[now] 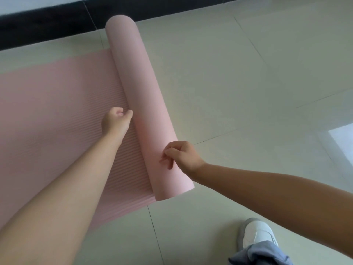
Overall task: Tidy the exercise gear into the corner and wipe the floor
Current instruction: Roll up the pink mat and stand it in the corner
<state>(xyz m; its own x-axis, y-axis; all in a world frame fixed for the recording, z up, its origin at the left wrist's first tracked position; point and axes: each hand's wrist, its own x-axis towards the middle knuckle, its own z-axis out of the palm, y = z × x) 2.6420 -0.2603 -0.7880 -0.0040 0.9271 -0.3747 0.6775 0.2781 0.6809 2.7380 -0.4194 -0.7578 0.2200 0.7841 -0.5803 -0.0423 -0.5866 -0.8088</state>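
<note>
- Nearest me, a white shoe (257, 236) and grey trouser cuff (261, 254) stand on the pale tiled floor (248, 83).
- My right hand (181, 155), fingers curled, touches the rolled part of the pink exercise mat (133, 83) near its close end.
- My left hand (116, 121), fingers curled, thumb at the roll's side, over the flat ribbed part.
- Beyond, the roll's far end reaches a black skirting (47, 29).

Indoor room, probably a home or small exercise space. Floor: large glossy pale grey-green tiles (248, 83) with thin dark grout lines, reflecting a bright window patch at right. Black skirting band (47, 29) runs along the base of a white wall (38, 4). Ribbed pink foam exercise mat (57, 111), partly rolled, lies on the tiles.
</note>
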